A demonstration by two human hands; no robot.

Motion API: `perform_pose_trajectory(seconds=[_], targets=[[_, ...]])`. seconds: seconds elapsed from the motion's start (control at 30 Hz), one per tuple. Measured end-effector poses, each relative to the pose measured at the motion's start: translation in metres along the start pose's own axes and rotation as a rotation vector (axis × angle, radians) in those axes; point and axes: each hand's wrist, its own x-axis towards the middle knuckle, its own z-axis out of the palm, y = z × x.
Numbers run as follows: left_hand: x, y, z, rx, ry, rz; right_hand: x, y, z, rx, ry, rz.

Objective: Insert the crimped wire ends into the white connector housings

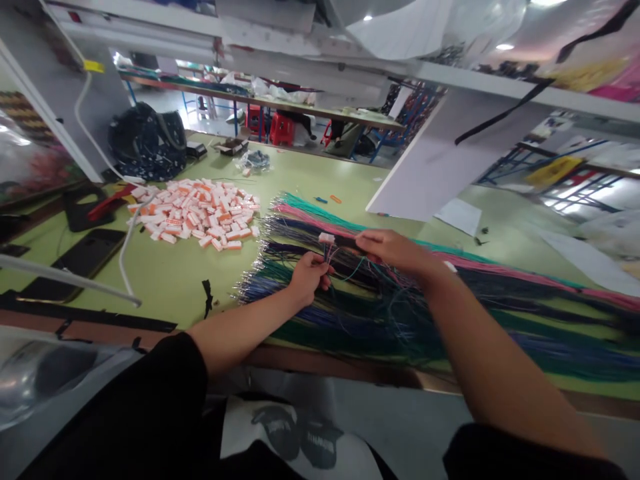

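Green workbench (300, 175) supports wire bundles (500, 269). Left hand (307, 279) pinches wires (327, 252) below the connector housing (327, 238), at its one o'clock; right hand (383, 248), two o'clock, curls, hold unclear. Keep wires untwisted.

A long desk (310, 175) with a pale green top fills the middle, and a white shelf (480, 79) runs above it, propped by a pale upright panel (420, 160). Beyond stands a back table (360, 119) on blue legs, with at least 2 red stools (283, 130) beneath. Another blue-framed table (597, 165) is at right. A ceiling light (505, 47) glows overhead. The grey surface below the desk's near edge is probably floor (400, 407), though blurred.
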Motion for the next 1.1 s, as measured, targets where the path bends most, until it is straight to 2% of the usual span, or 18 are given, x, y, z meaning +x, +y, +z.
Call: perform_pose_trajectory(seconds=[0.13,0.2,0.3,0.6,0.83,0.97,1.1], targets=[[0.002,-0.003,-0.002,0.003,-0.015,0.029,-0.029,-0.009,0.036,-0.195,0.099,-0.025],[0.002,-0.003,-0.002,0.015,-0.024,0.045,-0.031,-0.011,0.049,-0.255,0.134,-0.014],[0.001,-0.003,-0.002,0.039,-0.027,0.067,-0.028,-0.013,0.057,-0.325,0.18,0.022],[-0.001,-0.003,-0.002,0.101,-0.061,0.155,-0.025,-0.024,0.057,-0.408,0.188,0.124],[-0.004,0.0,-0.003,0.075,-0.149,0.178,-0.023,-0.026,0.058,-0.404,0.234,0.198],[-0.003,0.003,-0.007,0.027,-0.246,0.188,-0.022,-0.027,0.055,-0.373,0.227,0.219],[-0.002,0.003,-0.009,-0.026,-0.287,0.222,-0.024,-0.026,0.05,-0.369,0.165,0.144]])
